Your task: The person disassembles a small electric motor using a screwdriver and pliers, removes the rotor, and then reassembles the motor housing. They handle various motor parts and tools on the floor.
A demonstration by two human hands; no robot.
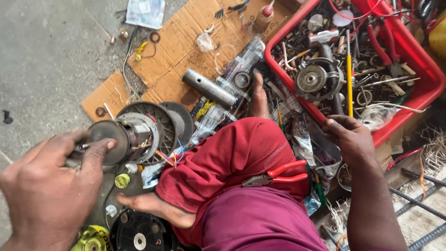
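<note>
Left hand clasps a small electric motor by its round end, thumb and fingers wrapped about it, lifting it off the floor so its wound core and loose coloured wires face the person; right hand rests with fingers curled on the near rim of a red plastic tray, gripping nothing that can be made out, seemingly set there for ready reach into the heap of screws, springs and tools; a yellow-handled screwdriver lies upright in that heap beside a grey grinder head; red-handled pliers lie across the person's maroon-clad thigh, parked close at hand; behind the motor a round fan guard sits on the concrete floor; a steel tube lies on flattened cardboard that keeps small parts off the floor.
</note>
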